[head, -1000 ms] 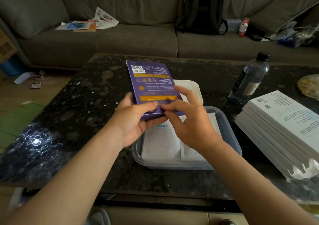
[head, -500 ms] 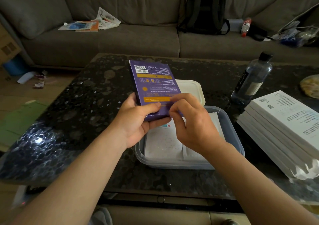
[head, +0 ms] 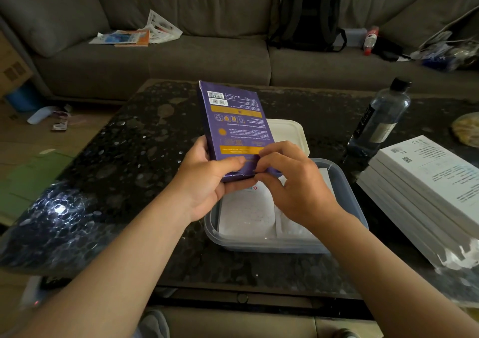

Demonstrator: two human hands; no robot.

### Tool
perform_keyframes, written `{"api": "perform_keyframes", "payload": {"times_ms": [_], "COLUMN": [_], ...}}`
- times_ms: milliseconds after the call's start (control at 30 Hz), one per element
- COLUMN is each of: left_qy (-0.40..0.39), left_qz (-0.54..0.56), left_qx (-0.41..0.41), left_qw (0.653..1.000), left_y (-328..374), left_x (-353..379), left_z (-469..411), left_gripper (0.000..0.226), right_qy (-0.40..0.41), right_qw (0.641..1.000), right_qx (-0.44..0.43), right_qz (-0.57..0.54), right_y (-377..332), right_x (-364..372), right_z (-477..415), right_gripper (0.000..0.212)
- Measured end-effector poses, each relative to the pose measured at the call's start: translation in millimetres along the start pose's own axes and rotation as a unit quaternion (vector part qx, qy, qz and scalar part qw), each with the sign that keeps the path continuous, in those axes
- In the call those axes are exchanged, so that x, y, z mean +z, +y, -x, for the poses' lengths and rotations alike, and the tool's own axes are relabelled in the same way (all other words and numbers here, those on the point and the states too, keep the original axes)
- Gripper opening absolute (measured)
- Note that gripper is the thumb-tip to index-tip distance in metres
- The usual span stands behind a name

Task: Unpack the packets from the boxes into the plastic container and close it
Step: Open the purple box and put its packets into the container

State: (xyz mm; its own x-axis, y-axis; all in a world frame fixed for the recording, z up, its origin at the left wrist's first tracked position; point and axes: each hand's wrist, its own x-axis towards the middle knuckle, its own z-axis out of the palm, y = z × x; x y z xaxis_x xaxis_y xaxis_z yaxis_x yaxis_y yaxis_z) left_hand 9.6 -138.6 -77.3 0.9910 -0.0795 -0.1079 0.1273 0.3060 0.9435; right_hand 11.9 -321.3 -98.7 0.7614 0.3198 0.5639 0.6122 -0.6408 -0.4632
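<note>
A purple box (head: 234, 130) is held tilted above the plastic container (head: 347, 190) on the worktop (head: 129, 156), gripped by the left hand (head: 207, 182). Its near end is pinched by the fingers (head: 269, 153) of the right hand (head: 298, 184). White packets (head: 246, 213) are seen inside the container.

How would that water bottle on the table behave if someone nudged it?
The water bottle stands upright, tall and narrow, so a high nudge would probably tip it. Its round body would likely roll afterwards.
</note>
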Motion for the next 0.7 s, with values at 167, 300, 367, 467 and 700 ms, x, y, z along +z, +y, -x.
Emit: {"api": "perform_keyframes", "payload": {"times_ms": [167, 300, 367, 467, 700], "left_qy": [-0.002, -0.005, -0.002, 0.002, 0.009], "left_qz": [0.01, 0.018, 0.016, 0.009, -0.009], "left_qx": [-0.002, -0.002, -0.001, 0.001, 0.006], "left_qw": [1.0, 1.0, 1.0, 1.0, 1.0], "left_y": [0.6, 2.1, 1.5, 0.8, 0.7], "left_x": [1.3, 1.4, 1.4, 1.9, 0.7], "left_z": [0.7, 1.1, 1.2, 1.1, 0.5], "left_gripper": [0.047, 0.045, 0.045, 0.044, 0.045], "right_qy": [0.008, 0.017, 0.01, 0.012, 0.018], "right_qw": [1.0, 1.0, 1.0, 1.0, 0.999], "right_qx": [0.008, 0.014, 0.005, 0.002, 0.024], "right_qz": [0.0, -0.016, -0.01, -0.008, -0.014], "right_y": [0.1, -0.7, -1.7, -4.5, -7.0], "right_x": [0.7, -0.6, -0.4, 0.8, 2.2], "right_z": [0.4, 0.8, 0.7, 1.2, 0.2], "right_gripper": [0.016, 0.019, 0.024, 0.027, 0.015]}}
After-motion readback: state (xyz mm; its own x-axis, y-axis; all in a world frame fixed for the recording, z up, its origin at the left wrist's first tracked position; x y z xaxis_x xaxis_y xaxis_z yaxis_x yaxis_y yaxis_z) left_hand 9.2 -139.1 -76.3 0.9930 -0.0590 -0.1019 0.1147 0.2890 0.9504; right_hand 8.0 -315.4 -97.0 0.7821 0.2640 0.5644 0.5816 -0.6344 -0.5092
